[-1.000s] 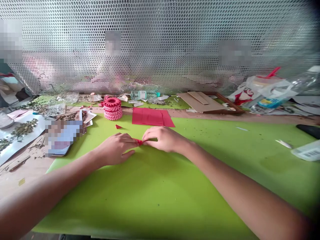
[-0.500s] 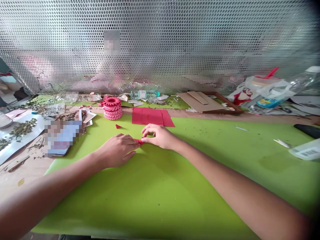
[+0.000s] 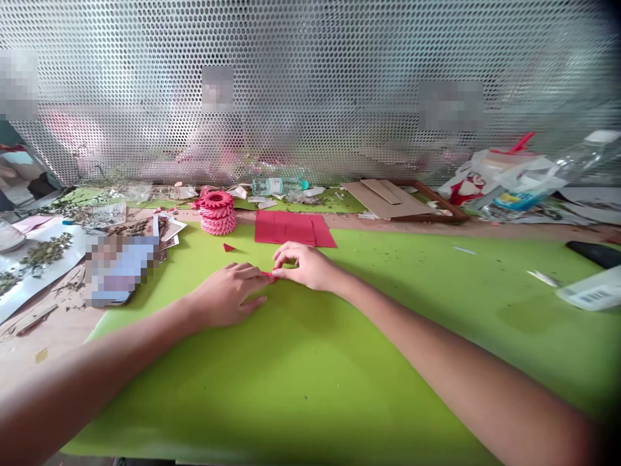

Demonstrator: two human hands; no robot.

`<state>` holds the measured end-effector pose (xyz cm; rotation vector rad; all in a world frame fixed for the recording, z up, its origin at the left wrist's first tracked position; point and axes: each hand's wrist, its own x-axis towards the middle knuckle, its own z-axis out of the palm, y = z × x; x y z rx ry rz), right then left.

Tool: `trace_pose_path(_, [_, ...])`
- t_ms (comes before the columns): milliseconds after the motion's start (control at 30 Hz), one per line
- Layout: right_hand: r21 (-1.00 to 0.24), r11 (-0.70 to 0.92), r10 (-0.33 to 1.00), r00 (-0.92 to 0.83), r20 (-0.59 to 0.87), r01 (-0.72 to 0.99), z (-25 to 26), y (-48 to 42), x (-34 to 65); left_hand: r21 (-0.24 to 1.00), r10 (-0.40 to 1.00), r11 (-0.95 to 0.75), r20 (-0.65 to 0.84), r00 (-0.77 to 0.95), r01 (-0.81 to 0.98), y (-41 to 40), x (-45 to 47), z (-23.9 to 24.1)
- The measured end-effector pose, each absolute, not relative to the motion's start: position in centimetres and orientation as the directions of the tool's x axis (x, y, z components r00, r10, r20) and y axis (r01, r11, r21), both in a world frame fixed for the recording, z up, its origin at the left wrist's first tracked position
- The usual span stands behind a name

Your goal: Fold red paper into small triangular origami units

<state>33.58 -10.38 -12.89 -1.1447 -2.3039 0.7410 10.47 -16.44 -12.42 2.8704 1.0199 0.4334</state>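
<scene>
A small folded piece of red paper [image 3: 268, 274] lies on the green cutting mat [image 3: 339, 388], and most of it is hidden by my fingers. My left hand [image 3: 226, 292] comes in from the left, its fingertips on the paper's left end. My right hand [image 3: 305, 267] is arched over the other end, with thumb and fingers pinching it. Just beyond them lies a small red paper triangle [image 3: 228, 247]. Farther back are a flat red paper sheet [image 3: 295, 229] with fold lines and a stack of pinkish-red folded paper rings [image 3: 218, 213].
A perforated metal screen [image 3: 310, 84] stands behind the table. Along its foot lie a plastic water bottle [image 3: 279, 186], cardboard pieces [image 3: 385, 199] and a plastic bag [image 3: 514, 178]. Leaf-strewn papers [image 3: 43, 255] lie at left; a barcode-labelled white package [image 3: 592, 294] sits at right.
My right hand has arched higher and closed in on the red paper, hiding more of it. The whole scene has shifted slightly upward in the view.
</scene>
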Motion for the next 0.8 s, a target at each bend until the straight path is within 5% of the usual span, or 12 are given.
trace_pose_path(233, [-0.591, 0.53, 0.82, -0.545, 0.175, 0.608, -12.9, -10.6, 33.5, 0.082, 0.61, -0.79, 0.218, 0.762, 0.608, -16.7, 10.6, -12.4])
trace_pose_path(533, [-0.286, 0.661, 0.751, -0.612, 0.25, 0.694, -11.9, -12.6, 33.2, 0.086, 0.626, -0.777, 0.204, 0.752, 0.623, -17.1, 11.0, -12.0])
trace_pose_path(800, [-0.283, 0.576, 0.814, -0.568, 0.12, 0.766, -12.3, -12.7, 33.6, 0.07, 0.633, -0.77, 0.21, 0.745, 0.634, -17.2, 11.1, -12.1])
